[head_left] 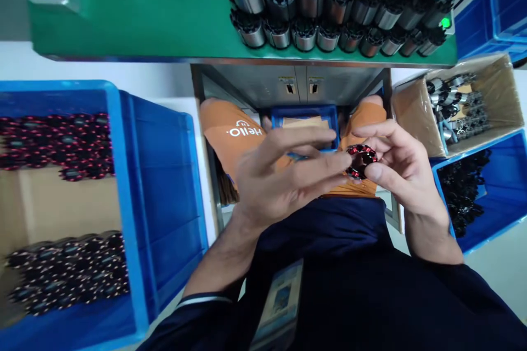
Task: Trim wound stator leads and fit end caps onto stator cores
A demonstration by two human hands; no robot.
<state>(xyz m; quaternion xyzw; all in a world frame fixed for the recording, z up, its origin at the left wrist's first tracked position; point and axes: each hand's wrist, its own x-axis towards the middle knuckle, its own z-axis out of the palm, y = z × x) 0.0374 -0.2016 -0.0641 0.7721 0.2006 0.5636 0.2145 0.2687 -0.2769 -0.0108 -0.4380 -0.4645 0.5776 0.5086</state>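
Note:
My right hand (401, 167) pinches a small ring-shaped motor stator (361, 161) between thumb and fingers, above my lap. Red windings and black parts run around the stator's open middle. From the other side my left hand (288, 170) reaches across with its fingers stretched out and spread. One left fingertip meets the stator's near-left edge, while the upper finger stays apart from it. The left thumb is mostly hidden, and that hand is slightly blurred.
Rows of metal-and-black cylindrical cores (304, 35) stand on the green bench top (144, 27). At left, a blue crate (160, 186) holds red-wound and copper-toned stators. To the right are a cardboard box (415, 104) of metal parts and a blue bin (502, 197) of black pieces.

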